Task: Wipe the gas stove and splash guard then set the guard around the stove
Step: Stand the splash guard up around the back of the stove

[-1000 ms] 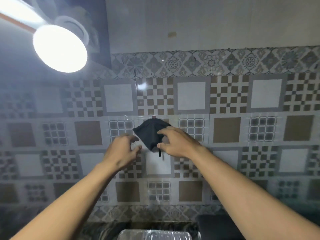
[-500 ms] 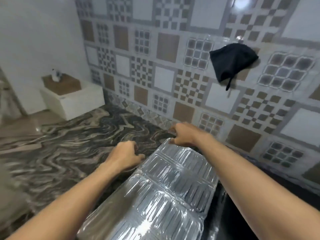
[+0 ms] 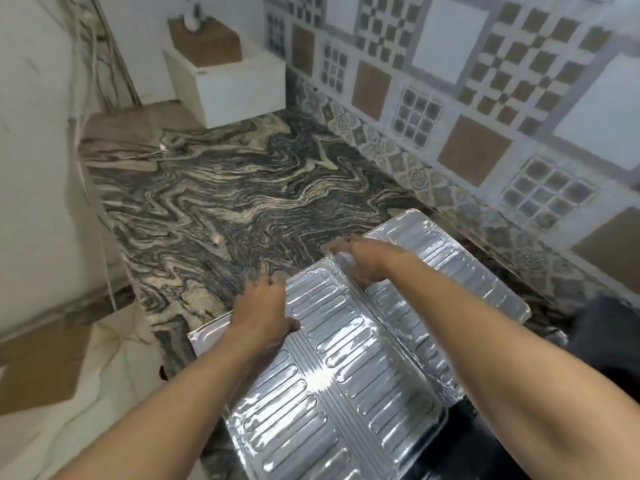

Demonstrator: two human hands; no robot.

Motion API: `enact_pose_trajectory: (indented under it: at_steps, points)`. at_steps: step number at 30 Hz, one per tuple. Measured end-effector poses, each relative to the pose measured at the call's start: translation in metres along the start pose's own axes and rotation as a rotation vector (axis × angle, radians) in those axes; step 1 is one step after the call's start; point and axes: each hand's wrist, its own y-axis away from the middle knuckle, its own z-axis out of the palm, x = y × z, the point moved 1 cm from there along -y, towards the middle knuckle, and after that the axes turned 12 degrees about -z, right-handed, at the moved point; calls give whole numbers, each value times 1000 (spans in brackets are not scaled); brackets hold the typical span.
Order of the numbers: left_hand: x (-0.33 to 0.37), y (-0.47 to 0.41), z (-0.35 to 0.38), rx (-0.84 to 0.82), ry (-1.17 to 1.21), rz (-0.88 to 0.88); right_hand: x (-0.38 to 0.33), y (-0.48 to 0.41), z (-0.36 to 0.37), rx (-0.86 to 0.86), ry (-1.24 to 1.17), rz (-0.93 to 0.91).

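Note:
A silver foil splash guard [image 3: 346, 375], embossed with oblong ridges, lies partly unfolded over the marbled counter and the black gas stove [image 3: 491, 441]. Only the stove's dark top shows, at the lower right. My left hand [image 3: 266, 313] grips the guard's left panel at its upper left edge. My right hand [image 3: 360, 261] holds the far edge at the fold between two panels. The wiping cloth is out of view.
The marbled grey counter [image 3: 225, 195] stretches ahead to a white box [image 3: 239, 88] in the far corner. A patterned tile wall [image 3: 485, 109] runs along the right. A white and brown carton [image 3: 69, 368] sits at the lower left. A dark object [image 3: 609, 334] rests at the right edge.
A second ago both hands were at the black cloth hanging on the tiled wall. My view has since dropped and swung left, and both hands have come down and taken hold of the foil guard.

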Motion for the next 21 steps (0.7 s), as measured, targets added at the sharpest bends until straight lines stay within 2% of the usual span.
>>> enact_pose_trajectory:
  at_steps: [3,6,9,14,21]
  points:
    - [1,-5,-1,24,8,-64,6,-8,3,-23,26,-20]
    - [4,-10,-6,-4,10,-131,8,-19,3,28,56,-7]
    - [6,-18,-16,-12,121,-142,12,-21,-5,81,55,0]
    - [11,-19,-79,53,369,-42,22,10,-53,255,0,-50]
    - [42,27,-188,309,466,170,5,91,-153,497,13,-139]
